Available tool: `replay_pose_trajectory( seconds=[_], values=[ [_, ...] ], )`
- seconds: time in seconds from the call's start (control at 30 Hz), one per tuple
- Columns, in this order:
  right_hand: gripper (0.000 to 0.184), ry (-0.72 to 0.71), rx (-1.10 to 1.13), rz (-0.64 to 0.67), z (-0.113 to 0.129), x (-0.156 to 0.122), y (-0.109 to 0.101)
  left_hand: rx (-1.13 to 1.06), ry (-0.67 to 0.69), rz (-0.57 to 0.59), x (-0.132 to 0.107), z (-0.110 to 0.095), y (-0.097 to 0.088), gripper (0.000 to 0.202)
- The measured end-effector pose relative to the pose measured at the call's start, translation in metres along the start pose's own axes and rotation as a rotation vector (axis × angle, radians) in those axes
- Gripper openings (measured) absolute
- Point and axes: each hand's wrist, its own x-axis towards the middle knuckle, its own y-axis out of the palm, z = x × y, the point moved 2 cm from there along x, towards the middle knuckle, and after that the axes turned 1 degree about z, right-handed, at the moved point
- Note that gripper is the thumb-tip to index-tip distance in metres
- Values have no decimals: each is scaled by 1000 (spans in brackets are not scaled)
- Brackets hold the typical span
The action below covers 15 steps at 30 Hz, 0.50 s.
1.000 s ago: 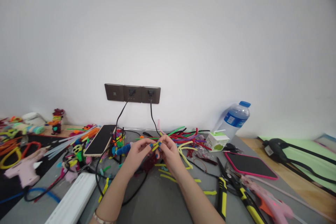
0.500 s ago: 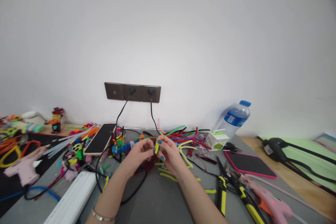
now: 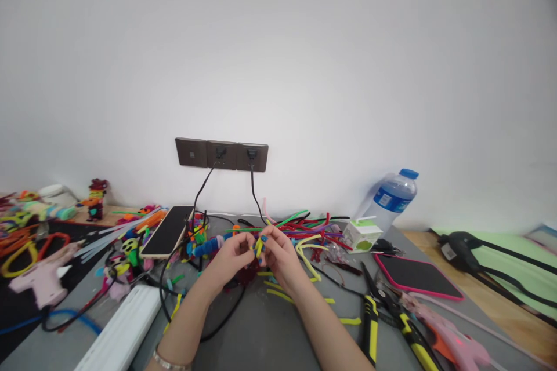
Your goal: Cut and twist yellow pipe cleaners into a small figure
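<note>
Pinching a yellow pipe cleaner (image 3: pixel 259 245) with narrow fingers, left hand (image 3: pixel 232 256) and right hand (image 3: pixel 282 256) steady it above the middle of the counter (image 3: pixel 270 333).

A grey bench (image 3: pixel 270 330) stands against a white wall with a brown socket plate (image 3: pixel 221 155), where two black cables (image 3: pixel 255 194) are plugged in. A pile of coloured pipe cleaners (image 3: pixel 308 223) lies near the wall. On the right are a small white box (image 3: pixel 361 235), a tilted water bottle (image 3: pixel 394 197), a phone in a pink case (image 3: pixel 418 275), yellow-handled pliers (image 3: pixel 369 330) and a pink glue gun (image 3: pixel 452 339). On the left are a second phone (image 3: pixel 167 231) and another pink glue gun (image 3: pixel 41 278).
</note>
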Motion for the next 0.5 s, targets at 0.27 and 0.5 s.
replay_pose_trajectory(
  seconds=[0.27, 0.5],
  values=[
    [32, 22, 46, -183, -5, 3, -11, 611, 365, -220, -2, -11, -1, 11],
    [29, -124, -133, -232, 0, 3, -9, 784, 532, -282, -6, -12, 1, 15]
  ],
)
